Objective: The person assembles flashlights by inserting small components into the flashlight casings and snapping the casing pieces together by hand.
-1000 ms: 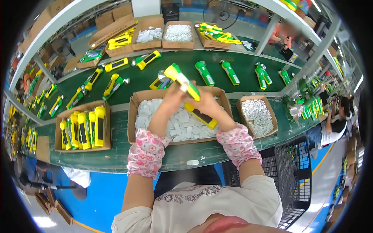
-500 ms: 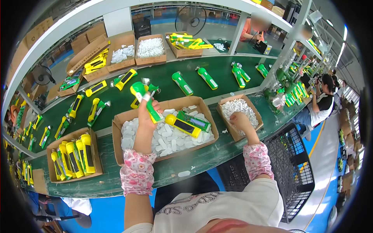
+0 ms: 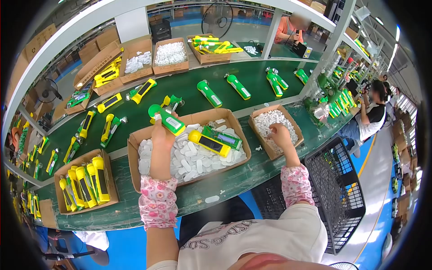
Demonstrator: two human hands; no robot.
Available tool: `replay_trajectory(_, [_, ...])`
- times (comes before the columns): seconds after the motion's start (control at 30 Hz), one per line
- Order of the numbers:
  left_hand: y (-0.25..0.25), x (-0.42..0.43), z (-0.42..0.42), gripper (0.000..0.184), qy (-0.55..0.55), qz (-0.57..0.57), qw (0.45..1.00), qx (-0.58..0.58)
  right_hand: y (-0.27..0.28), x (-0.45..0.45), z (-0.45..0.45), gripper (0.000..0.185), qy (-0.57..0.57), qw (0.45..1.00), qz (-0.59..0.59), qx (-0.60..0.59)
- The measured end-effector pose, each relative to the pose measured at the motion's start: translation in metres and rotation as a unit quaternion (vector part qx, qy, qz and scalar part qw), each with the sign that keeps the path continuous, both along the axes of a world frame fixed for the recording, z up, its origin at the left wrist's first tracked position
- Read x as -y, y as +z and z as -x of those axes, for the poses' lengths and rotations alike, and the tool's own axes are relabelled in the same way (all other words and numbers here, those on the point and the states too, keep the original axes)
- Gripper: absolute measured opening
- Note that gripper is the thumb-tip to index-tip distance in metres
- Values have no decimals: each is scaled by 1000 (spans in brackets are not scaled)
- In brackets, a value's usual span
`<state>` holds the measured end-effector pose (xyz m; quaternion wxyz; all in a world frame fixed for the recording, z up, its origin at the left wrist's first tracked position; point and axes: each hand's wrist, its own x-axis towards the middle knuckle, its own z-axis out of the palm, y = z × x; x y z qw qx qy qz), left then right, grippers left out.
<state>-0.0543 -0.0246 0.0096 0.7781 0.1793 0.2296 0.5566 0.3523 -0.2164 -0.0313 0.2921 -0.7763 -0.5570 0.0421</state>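
Observation:
My left hand (image 3: 163,135) is closed around a green flashlight-like body (image 3: 167,119) with a pale panel on its side, raised over the back of a large cardboard box. That box (image 3: 191,179) holds many flat white oval pieces (image 3: 198,163). On top of them lie a yellow-and-green flashlight (image 3: 209,143) and an opened green housing (image 3: 225,137). My right hand (image 3: 281,136) is above a smaller cardboard box (image 3: 274,155) of small white parts (image 3: 275,120). Its fingers are pinched together; what is between them is too small to make out.
Behind the boxes runs a green conveyor belt (image 3: 189,96) with several flashlights. At the left stands a box of yellow flashlights (image 3: 87,184). A black plastic crate (image 3: 335,193) is at my right. Co-workers sit across the line (image 3: 288,31) and at the right (image 3: 373,110).
My left hand has turned the green flashlight body so its side panel faces up. The right hand has lifted slightly out of the small white parts.

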Motion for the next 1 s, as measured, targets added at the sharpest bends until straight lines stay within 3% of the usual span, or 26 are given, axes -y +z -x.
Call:
replay_trajectory(0.07, [4,0,0,43,5,-6,1000,0,-1,3,-8,21,27,998,42,-24])
replay_trajectory(0.1, [8,1,1,43,7,-8,1000,0,-4,0,-9,16,32,993,71,-94])
replay_trajectory(0.2, [19,11,-6,40,-21,-3,1000,13,-2,-5,-11,17,2,996,73,-60])
replay_trajectory(0.37, [19,20,-15,41,-62,-23,997,44,40,-34,5,23,16,999,-40,-25])
replay_trajectory(0.5, [14,24,-22,38,-105,-59,992,21,82,-95,74,18,249,929,-132,-241])
replay_trajectory(0.6, [-1,20,-28,37,-125,-91,988,-5,118,-124,153,9,334,922,-122,-154])
replay_trajectory(0.67, [-7,20,-25,38,-142,-160,977,-4,119,-144,192,8,327,924,-122,-157])
replay_trajectory(0.7, [-10,18,-25,39,-134,-188,973,2,111,-151,203,9,354,898,-115,-236])
replay_trajectory(0.77, [15,29,-23,38,-98,-196,972,-83,96,-164,214,10,393,831,-98,-381])
replay_trajectory(0.87, [20,34,-25,41,-55,-229,960,-151,93,-155,213,8,424,782,-136,-437])
replay_trajectory(1.0, [8,30,-33,46,16,-275,931,-237,88,-154,211,8,437,781,-198,-399])
